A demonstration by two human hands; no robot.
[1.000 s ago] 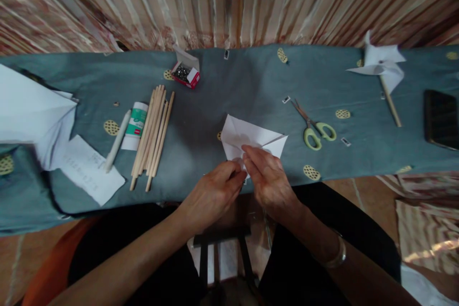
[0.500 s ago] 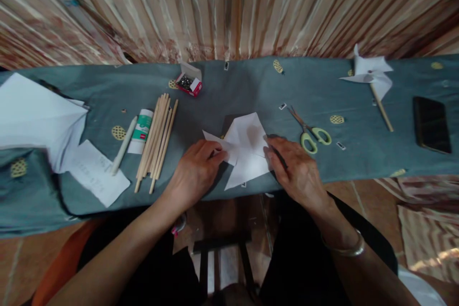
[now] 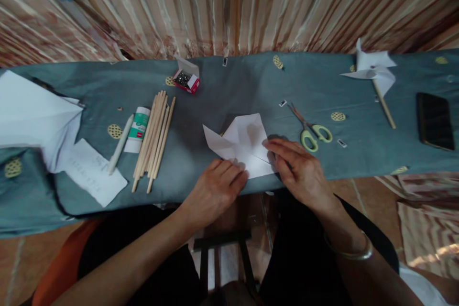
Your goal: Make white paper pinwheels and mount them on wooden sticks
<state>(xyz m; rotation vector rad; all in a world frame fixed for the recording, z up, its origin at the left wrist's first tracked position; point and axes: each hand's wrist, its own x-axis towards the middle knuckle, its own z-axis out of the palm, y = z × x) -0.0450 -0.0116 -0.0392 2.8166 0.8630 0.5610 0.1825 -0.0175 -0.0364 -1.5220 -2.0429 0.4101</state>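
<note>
A white paper pinwheel (image 3: 247,141), cut and partly folded, lies near the front edge of the cloth-covered table. One pointed blade sticks up at its left side. My left hand (image 3: 217,186) is closed on its near left corner, fingertips together, and covers that corner. On the opposite side my right hand (image 3: 299,165) grips the right edge between thumb and fingers. A cut line shows in the paper close to the right fingertips. Just beyond my right hand lie scissors (image 3: 308,131) with pale green handles.
Left of the paper are several wooden sticks (image 3: 154,138), a glue stick (image 3: 137,129), a white pen-like stick (image 3: 121,146), a written slip (image 3: 95,172) and white sheets (image 3: 32,114). An open red box of metal pins (image 3: 187,79) stands behind. A pinwheel on a stick (image 3: 375,69) and a phone (image 3: 434,119) lie right.
My left hand has let go of the left blade and moved right and nearer to me, onto the paper's near corner. My right hand stays at the right edge. The view has shifted slightly.
</note>
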